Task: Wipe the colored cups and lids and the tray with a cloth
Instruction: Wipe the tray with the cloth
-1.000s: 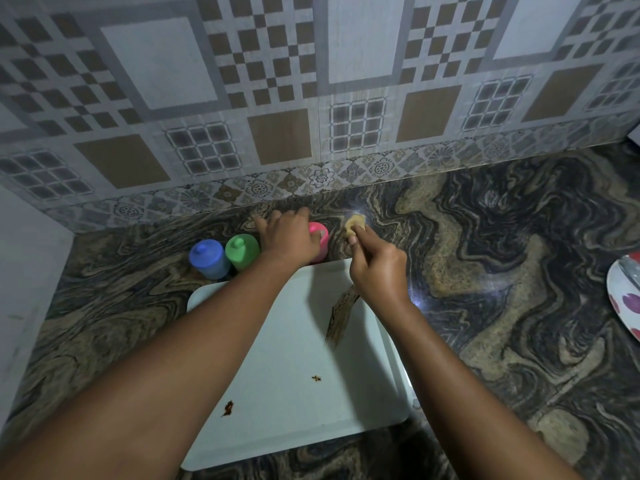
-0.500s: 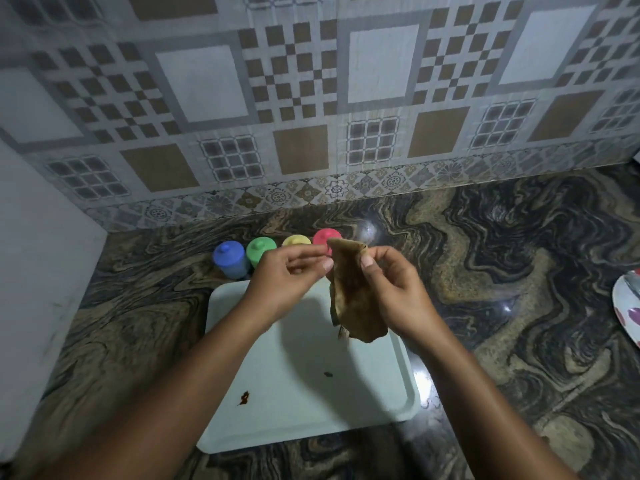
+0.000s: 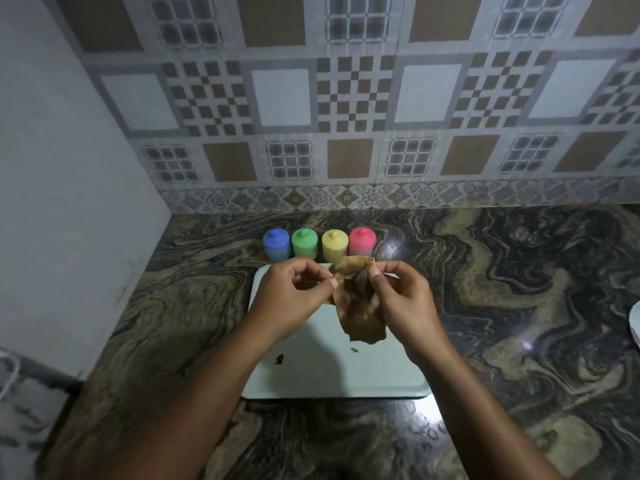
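Head view, cloth [image 3: 360, 306] pinched between both hands

- Left hand [image 3: 291, 294] hangs above the far left part of the tray [image 3: 381, 375], thumb and forefinger pinching the left edge of the cloth [image 3: 360, 306]
- Right hand [image 3: 401, 299] is above the tray's far right part, pinching the cloth's top corner
- Both forearms reach in across the tray's near edge
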The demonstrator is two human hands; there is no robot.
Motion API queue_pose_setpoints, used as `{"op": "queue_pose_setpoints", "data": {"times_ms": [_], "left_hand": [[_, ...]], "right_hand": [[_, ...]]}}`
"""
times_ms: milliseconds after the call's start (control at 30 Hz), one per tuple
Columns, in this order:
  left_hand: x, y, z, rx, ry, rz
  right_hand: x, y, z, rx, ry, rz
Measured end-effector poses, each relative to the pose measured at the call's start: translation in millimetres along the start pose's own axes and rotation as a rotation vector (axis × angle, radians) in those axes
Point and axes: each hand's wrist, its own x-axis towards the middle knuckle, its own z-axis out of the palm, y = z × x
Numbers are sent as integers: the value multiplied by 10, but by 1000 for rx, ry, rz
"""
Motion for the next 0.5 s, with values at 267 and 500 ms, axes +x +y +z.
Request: {"op": "queue_pose_setpoints", "data": {"times_ms": [267, 500], "left_hand": [[-146, 125, -130, -617, -268, -445], [-95, 62, -256, -688, -335, -459]], "right_hand": [[-174, -26, 9, -29, -120, -162], [-274, 81, -2, -70, -428, -173]]}}
